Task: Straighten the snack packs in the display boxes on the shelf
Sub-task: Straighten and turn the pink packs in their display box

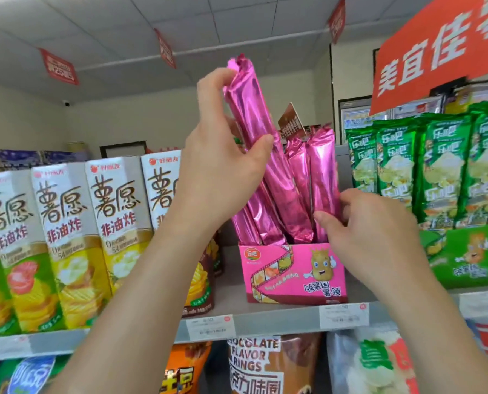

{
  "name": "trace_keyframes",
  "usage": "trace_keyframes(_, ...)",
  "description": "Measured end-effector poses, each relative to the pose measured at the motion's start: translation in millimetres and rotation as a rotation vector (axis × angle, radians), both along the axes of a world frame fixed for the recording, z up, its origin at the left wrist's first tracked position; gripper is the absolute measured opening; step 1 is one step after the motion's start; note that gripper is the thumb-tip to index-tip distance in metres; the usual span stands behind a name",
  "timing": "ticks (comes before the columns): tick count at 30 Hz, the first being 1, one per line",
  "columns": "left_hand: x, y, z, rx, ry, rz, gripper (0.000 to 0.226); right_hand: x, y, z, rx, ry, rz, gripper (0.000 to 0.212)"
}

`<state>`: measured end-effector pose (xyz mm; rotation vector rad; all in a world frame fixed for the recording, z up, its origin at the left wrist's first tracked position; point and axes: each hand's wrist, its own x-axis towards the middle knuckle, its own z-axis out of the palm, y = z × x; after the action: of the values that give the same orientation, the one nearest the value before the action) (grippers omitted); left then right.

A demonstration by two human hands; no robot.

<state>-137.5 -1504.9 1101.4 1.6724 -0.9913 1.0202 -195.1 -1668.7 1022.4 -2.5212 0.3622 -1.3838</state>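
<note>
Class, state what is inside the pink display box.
Tall pink foil packs stand in the pink display box, some leaning left. The left hand grips one; the right hand pinches another. The box front hides their bottoms.

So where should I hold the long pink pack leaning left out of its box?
Its upper half, from the front-left, as the left hand grips it. The leaning pack is slim and long, and its foot is down in the pink box beside the upright pack, so only the top stands free.

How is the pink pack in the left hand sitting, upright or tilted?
Tilted. The pink pack, gripped by the left hand, leans top-left with its foot at the display box, while the rightmost pack stands nearly upright.
</note>
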Motion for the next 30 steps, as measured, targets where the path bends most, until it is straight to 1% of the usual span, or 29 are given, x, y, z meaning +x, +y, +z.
trace_keyframes(3, 5.2, -11.2, -5.9, 0.086, 0.025, -0.002, 0.061, -1.6, 1.9, -5.2, 0.014, -0.006, 0.055, 0.027)
trace_keyframes(5, 9.9, -19.2, -10.8, 0.168, -0.002, 0.038, 0.061, -0.6, 3.3, -7.7, -0.007, 0.003, 0.072, 0.025)
trace_keyframes(9, 25.7, -25.5, -15.3, 0.272, -0.207, 0.335, 0.074, -0.9, 2.1, -6.6, -0.004, 0.000, 0.085, 0.024)
trace_keyframes(10, 28.6, -25.8, -15.6, 0.308, -0.230, 0.396, 0.077, -1.2, 2.1, -6.8, 0.004, -0.023, 0.100, 0.028)
trace_keyframes(12, 32.0, -26.8, -18.1, 0.396, -0.237, 0.514, 0.079, -2.3, 3.7, -7.9, 0.003, -0.074, 0.127, 0.042)
trace_keyframes(13, 33.0, -27.4, -20.0, 0.436, -0.235, 0.561, 0.080, -2.2, 5.1, -8.8, -0.006, -0.093, 0.138, 0.046)
trace_keyframes(16, 32.4, -29.3, -24.6, 0.522, -0.256, 0.636, 0.080, 0.7, 9.0, -11.9, -0.006, -0.124, 0.167, 0.049)
trace_keyframes(18, 30.7, -30.4, -26.1, 0.568, -0.277, 0.639, 0.076, 2.9, 9.9, -11.0, -0.007, -0.153, 0.160, 0.050)
trace_keyframes(19, 29.8, -30.3, -26.5, 0.570, -0.270, 0.608, 0.071, 3.6, 9.8, -9.4, -0.006, -0.165, 0.147, 0.049)
trace_keyframes(22, 25.9, -26.6, -23.3, 0.472, -0.183, 0.510, 0.050, 5.4, 8.3, -3.9, -0.006, -0.117, 0.104, 0.045)
trace_keyframes(24, 23.4, -23.7, -20.9, 0.427, -0.150, 0.508, 0.046, 8.3, 6.3, -2.6, -0.017, -0.058, 0.083, 0.045)
trace_keyframes(27, 20.8, -22.2, -18.3, 0.455, -0.197, 0.500, 0.044, 11.9, 4.8, -3.0, -0.021, -0.049, 0.060, 0.046)
trace_keyframes(30, 16.5, -17.3, -13.5, 0.414, -0.212, 0.488, 0.044, 12.2, 4.2, -3.7, 0.005, -0.044, 0.084, 0.056)
